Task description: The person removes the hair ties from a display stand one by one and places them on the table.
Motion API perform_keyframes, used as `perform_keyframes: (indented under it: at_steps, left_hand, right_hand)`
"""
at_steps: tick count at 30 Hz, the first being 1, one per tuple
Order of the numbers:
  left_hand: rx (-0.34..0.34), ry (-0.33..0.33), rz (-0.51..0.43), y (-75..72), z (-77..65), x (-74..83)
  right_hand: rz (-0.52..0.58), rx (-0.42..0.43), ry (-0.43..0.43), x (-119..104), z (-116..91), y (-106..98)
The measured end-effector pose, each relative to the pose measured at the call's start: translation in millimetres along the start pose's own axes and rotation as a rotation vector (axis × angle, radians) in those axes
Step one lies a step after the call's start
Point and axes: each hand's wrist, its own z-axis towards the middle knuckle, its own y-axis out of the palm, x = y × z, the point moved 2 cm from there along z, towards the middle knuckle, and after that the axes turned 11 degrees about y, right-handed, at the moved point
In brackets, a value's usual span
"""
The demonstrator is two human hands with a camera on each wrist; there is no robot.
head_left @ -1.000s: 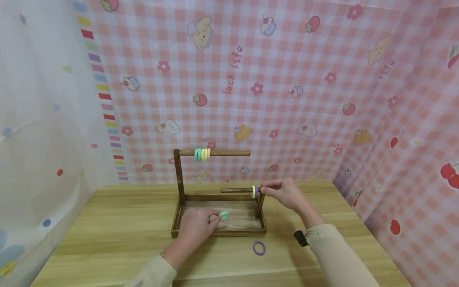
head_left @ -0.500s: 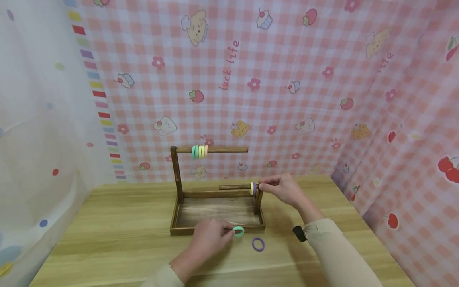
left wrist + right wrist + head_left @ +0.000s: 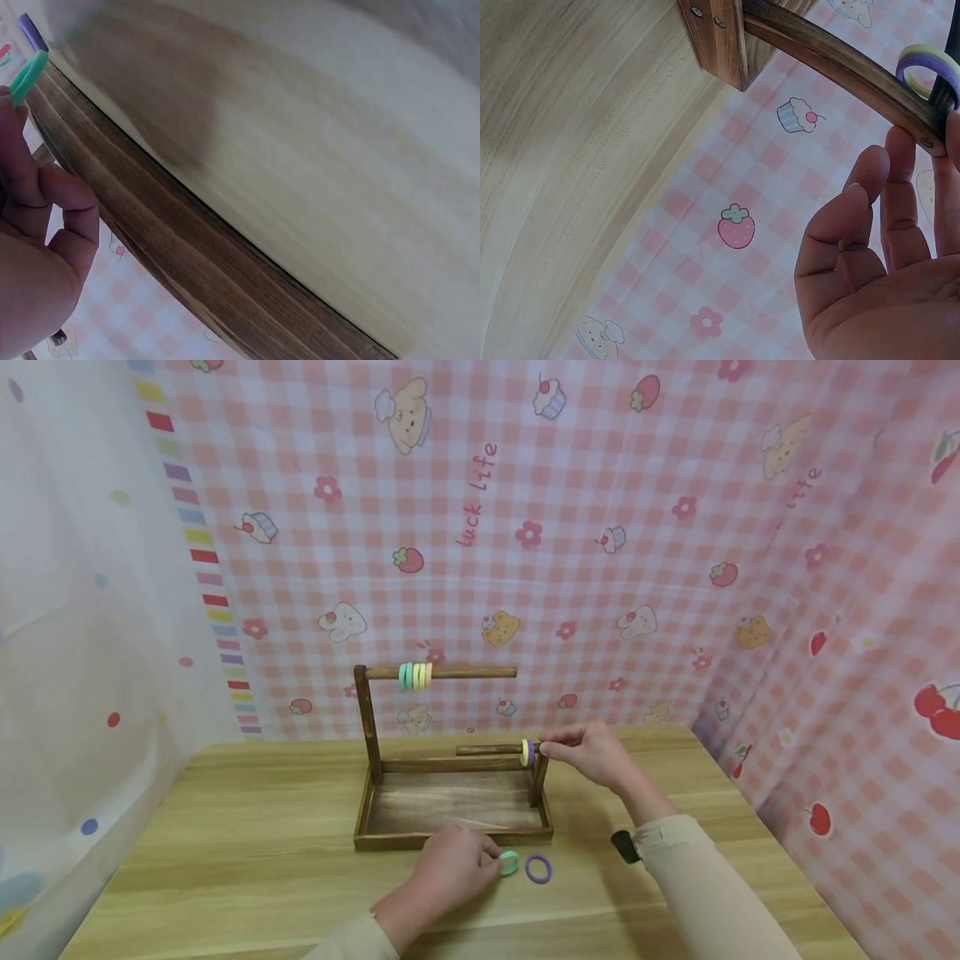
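Currently, the left hand (image 3: 453,864) pinches a mint-green plastic-looking ring (image 3: 509,855) between thumb and fingertip, in front of the dark brown wooden stand (image 3: 390,842) and just beside a thin purple ring (image 3: 550,870) lying on the pale wood-grain counter (image 3: 262,827). Whether the mint-green ring touches the counter I cannot tell. The right hand (image 3: 592,753) holds the stand's right post at its top, beside a pale yellow ring (image 3: 525,752) and another purple ring threaded on the lower rod (image 3: 487,750).

Setting the mint-green ring down seems the step in hand. A light pinch should do: let it lie flat, then release without dragging, so it does not nudge its neighbour. The right hand's hold is best kept firm but unhurried, since a jolt could tip the stand or shift the threaded rings.
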Motion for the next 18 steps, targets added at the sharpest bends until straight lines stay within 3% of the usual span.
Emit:
perform_keyframes:
  at_steps: [10,18]
  left_hand:
    - [0.023,-0.038,0.061,10.0,2.8,1.0]
    - [0.026,-0.100,0.036,13.5,2.7,-1.5]
  right_hand:
    - [-0.001,0.005,-0.008,1,1,1]
    - [0.014,-0.002,-0.028,1,3,1]
